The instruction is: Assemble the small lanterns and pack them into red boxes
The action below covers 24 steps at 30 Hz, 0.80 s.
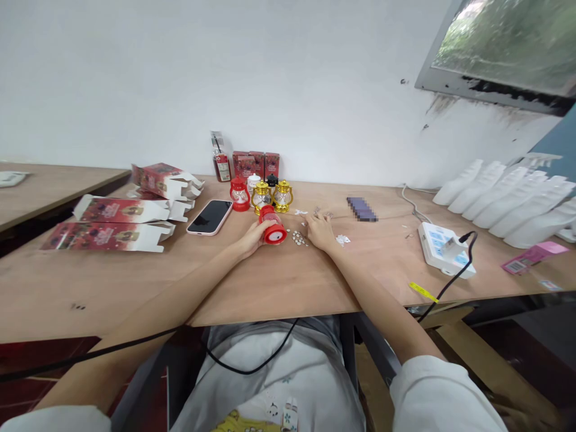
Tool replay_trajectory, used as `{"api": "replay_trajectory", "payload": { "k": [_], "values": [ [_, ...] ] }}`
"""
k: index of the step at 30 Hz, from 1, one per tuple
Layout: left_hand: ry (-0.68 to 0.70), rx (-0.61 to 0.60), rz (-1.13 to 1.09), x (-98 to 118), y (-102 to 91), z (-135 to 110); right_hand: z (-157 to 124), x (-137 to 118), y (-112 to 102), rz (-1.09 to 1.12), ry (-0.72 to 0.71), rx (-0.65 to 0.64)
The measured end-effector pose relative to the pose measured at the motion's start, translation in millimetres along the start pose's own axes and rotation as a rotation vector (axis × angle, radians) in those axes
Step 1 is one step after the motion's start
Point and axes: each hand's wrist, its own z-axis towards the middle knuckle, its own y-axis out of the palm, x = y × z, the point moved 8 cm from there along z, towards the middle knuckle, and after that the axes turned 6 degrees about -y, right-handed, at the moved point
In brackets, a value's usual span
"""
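Observation:
My left hand (252, 240) is wrapped round a small red lantern (272, 228), tipped so its round base with a pale disc faces me. My right hand (320, 231) rests on the table just right of several small silver discs (297, 239) that look like button cells. Its fingers are bent and drawn together; anything between them is hidden. Small metal bits (317, 211) lie just beyond those fingers. Behind the held lantern stand another red lantern (240, 195), two gold lanterns (282, 197), a white one (252, 180) and a black one (272, 179).
Left of my hands lie a phone (210, 217) and several unfolded printed boxes (112, 235). A bottle (221, 159) and small red boxes (271, 163) stand by the wall. A blurred purple item (362, 209), a power strip (438, 247) and white bottles (504, 195) are on the right.

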Motion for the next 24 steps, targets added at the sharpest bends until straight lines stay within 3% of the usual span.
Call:
{"api": "replay_trajectory", "payload": {
  "k": [6,11,18,24],
  "values": [
    [-0.008,0.014,-0.004,-1,-0.5,1,0,1,3,-0.088,-0.02,-0.094],
    [-0.002,0.027,0.012,-3,-4.3,4,-1,4,4,-0.025,-0.03,-0.147],
    [-0.001,-0.022,0.008,-2,-0.9,3,-3,21,2,0.118,0.071,-0.14],
    [-0.003,-0.032,0.006,-2,0.8,2,-4,27,0,0.109,0.108,-0.136]
  ]
}}
